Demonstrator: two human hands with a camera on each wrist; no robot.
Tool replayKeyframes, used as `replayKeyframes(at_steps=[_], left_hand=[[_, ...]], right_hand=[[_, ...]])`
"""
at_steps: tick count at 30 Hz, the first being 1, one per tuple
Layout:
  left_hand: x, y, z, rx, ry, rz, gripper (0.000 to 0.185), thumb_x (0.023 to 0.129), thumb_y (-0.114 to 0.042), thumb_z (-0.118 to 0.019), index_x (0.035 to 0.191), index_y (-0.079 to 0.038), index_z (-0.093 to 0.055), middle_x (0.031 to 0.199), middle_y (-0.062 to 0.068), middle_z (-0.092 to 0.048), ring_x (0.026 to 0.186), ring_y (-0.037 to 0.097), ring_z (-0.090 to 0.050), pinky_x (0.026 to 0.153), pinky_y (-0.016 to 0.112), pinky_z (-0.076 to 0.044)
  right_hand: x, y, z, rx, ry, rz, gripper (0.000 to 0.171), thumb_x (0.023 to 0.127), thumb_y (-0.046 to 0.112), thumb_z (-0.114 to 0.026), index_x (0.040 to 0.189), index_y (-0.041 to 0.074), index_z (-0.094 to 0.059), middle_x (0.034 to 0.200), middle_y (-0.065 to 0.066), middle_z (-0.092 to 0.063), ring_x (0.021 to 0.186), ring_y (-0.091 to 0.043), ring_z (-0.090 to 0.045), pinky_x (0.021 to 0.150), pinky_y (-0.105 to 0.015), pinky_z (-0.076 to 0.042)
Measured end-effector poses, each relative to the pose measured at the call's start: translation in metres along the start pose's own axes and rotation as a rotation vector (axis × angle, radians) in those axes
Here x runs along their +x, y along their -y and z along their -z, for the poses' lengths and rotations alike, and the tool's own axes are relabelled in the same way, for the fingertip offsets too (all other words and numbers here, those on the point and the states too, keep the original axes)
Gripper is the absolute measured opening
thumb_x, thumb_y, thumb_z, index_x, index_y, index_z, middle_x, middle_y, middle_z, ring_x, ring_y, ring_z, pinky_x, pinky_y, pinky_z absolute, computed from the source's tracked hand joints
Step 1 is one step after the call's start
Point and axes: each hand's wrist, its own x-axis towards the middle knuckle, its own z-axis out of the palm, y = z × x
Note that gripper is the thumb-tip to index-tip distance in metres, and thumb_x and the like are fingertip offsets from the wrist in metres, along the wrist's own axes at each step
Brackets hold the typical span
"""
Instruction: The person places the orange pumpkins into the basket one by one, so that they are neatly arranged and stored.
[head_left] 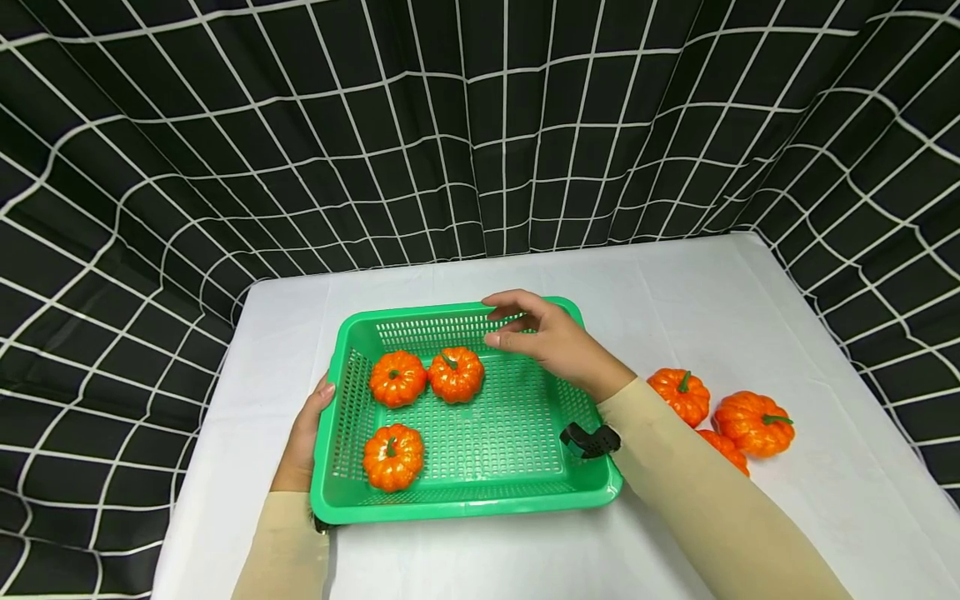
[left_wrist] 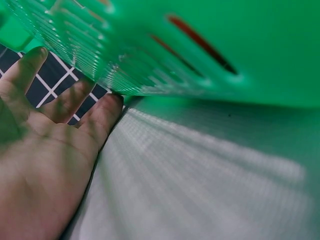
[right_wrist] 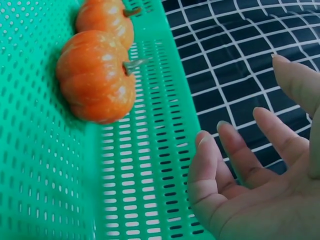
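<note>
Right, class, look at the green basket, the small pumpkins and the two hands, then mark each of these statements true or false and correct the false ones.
1. Three pumpkins lie inside the green basket. True.
2. The right hand grips a pumpkin. False: it hangs open over the basket's far side, holding nothing.
3. The left hand rests against the basket's left outer wall. True.
4. The basket stands on a black checked table. False: it stands on the white table; the black checked cloth hangs behind and around it.
5. The loose pumpkins on the table lie left of the basket. False: they lie to its right, by the right forearm.
</note>
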Motion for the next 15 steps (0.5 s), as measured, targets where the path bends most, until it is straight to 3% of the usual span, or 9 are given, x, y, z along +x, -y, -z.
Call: replayKeyframes(at_steps=[1, 3, 6, 12, 15], left_hand=[[-0.004, -0.006, -0.008, -0.003, -0.016, 0.026, 0.078, 0.111, -0.053, -0.04, 0.178, -0.03, -0.008, 0.178, 0.018, -0.013, 0.15, 0.035, -0.034, 0.11, 0.04, -0.045], [-0.008, -0.014, -0.018, 0.004, -0.049, 0.047, 0.072, 0.113, -0.046, -0.031, 0.178, -0.028, -0.005, 0.179, 0.017, -0.01, 0.154, 0.038, -0.028, 0.112, 0.038, -0.044], [-0.01, -0.021, -0.025, -0.002, -0.073, 0.061, 0.07, 0.113, -0.041, -0.028, 0.178, -0.028, -0.006, 0.18, 0.013, -0.013, 0.155, 0.038, -0.026, 0.111, 0.035, -0.044], [-0.01, -0.017, -0.021, -0.002, -0.061, 0.059, 0.068, 0.113, -0.044, -0.029, 0.178, -0.033, -0.01, 0.179, 0.011, -0.014, 0.153, 0.035, -0.031, 0.108, 0.038, -0.048], [-0.006, -0.006, -0.009, -0.047, -0.017, 0.014, 0.072, 0.112, -0.043, -0.035, 0.178, -0.028, -0.01, 0.178, 0.015, -0.016, 0.152, 0.037, -0.033, 0.114, 0.043, -0.044]], right_hand=[[0.0, 0.0, 0.0, 0.001, -0.001, 0.001, 0.049, 0.101, 0.025, -0.083, 0.147, 0.023, -0.067, 0.136, -0.005, -0.066, 0.12, -0.034, -0.064, 0.097, -0.054, -0.053], [-0.001, 0.001, 0.001, -0.001, -0.002, 0.004, 0.049, 0.101, 0.026, -0.083, 0.146, 0.023, -0.067, 0.135, -0.005, -0.066, 0.119, -0.033, -0.064, 0.097, -0.054, -0.053], [-0.002, 0.001, 0.002, -0.003, -0.002, 0.01, 0.049, 0.101, 0.026, -0.083, 0.147, 0.024, -0.067, 0.136, -0.004, -0.066, 0.118, -0.032, -0.064, 0.097, -0.053, -0.053], [-0.005, 0.002, 0.006, -0.005, -0.016, 0.021, 0.049, 0.1, 0.024, -0.083, 0.147, 0.023, -0.067, 0.136, -0.005, -0.067, 0.117, -0.031, -0.065, 0.095, -0.053, -0.053], [-0.007, 0.003, 0.008, -0.008, -0.022, 0.025, 0.049, 0.1, 0.023, -0.083, 0.147, 0.022, -0.067, 0.135, -0.006, -0.066, 0.117, -0.031, -0.065, 0.095, -0.053, -0.053]])
